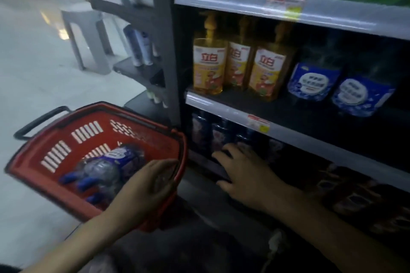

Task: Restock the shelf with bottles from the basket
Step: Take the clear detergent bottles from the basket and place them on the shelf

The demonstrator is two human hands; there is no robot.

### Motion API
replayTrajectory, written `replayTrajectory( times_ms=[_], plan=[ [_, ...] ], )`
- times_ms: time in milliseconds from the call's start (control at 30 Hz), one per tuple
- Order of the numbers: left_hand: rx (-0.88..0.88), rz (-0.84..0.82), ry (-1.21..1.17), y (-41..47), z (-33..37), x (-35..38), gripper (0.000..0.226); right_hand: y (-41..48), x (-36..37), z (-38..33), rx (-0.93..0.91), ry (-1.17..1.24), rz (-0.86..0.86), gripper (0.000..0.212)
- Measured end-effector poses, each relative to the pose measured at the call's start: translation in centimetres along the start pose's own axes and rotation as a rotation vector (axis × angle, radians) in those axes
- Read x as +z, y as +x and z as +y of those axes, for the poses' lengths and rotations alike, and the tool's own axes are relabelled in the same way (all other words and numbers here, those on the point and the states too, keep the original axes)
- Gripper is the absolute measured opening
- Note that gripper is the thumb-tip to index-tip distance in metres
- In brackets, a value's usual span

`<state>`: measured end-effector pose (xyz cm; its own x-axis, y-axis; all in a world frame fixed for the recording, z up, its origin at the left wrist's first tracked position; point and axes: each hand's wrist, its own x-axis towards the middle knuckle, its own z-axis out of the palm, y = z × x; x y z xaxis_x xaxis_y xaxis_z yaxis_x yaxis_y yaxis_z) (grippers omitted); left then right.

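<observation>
**A:** Nearest to us is the left hand (153,182), at the near rim of the red basket (88,117). Its fingers are bent, but blur hides whether they really grip the rim.

**B:** And the right hand (241,175)?

**A:** It reaches into the lowest bay of the shelf (286,106), fingers straight and spread, touching the dark bottles (218,137) that stand there. It holds nothing.

**B:** Where is the stock?

**A:** Some blue-capped bottles (106,166) lie on their sides in the basket, just beyond the left hand.

**B:** How to do this step well, in your opinion?

**A:** I think the right hand should push the standing row back and together, so that a gap opens at the front. Then take one bottle by its body, turn it upright, label forward.

**B:** Any edges to mind?

**A:** The rail (310,142) hangs low over the opening, and the grey post (164,51) stands just left of it. Between basket and shelf the way is short and free. To the right, more dark goods fill the bay, too blurred to name.
</observation>
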<state>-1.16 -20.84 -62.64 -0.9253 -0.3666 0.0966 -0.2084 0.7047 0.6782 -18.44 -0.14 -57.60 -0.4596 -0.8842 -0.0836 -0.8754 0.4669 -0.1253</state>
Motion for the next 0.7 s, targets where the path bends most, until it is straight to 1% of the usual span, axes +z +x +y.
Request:
replayTrajectory(
  times_ms=[67,133,233,333,400,500,567,633,700],
  plan=[
    [-0.05,-0.039,0.04,-2.1,-2.9,-0.2,0.053,0.7,1.3,-1.3,-0.051,-0.065,-0.051,0.064],
    [-0.072,-0.065,0.142,-3.3,-5.5,-0.3,0.054,1.4,2.5,-2.0,-0.102,-0.125,-0.088,0.061],
    [-0.098,-0.079,0.224,-4.3,-7.5,-0.6,0.052,2.9,4.1,-3.4,-0.164,-0.145,-0.128,0.058],
    [-0.161,-0.122,0.226,-5.1,-8.4,-0.2,0.055,4.4,5.3,-4.6,-0.203,-0.16,-0.16,0.069],
    [-0.167,-0.149,0.25,-5.4,-8.6,-0.1,0.052,5.7,5.7,-5.6,-0.228,-0.166,-0.176,0.077],
    [-0.083,-0.156,0.343,-5.7,-8.4,-0.4,0.045,7.8,6.7,-7.4,-0.261,-0.17,-0.218,0.079],
    [-0.065,-0.144,0.375,-5.9,-8.2,-1.0,0.049,8.8,7.7,-8.0,-0.288,-0.196,-0.243,0.072],
    [-0.088,-0.139,0.364,-6.1,-8.6,-1.8,0.053,9.2,8.8,-8.1,-0.336,-0.247,-0.246,0.056],
    [-0.102,-0.113,0.383,-6.1,-9.6,-2.7,0.05,9.1,9.2,-7.7,-0.367,-0.28,-0.22,0.047]
  ],
)
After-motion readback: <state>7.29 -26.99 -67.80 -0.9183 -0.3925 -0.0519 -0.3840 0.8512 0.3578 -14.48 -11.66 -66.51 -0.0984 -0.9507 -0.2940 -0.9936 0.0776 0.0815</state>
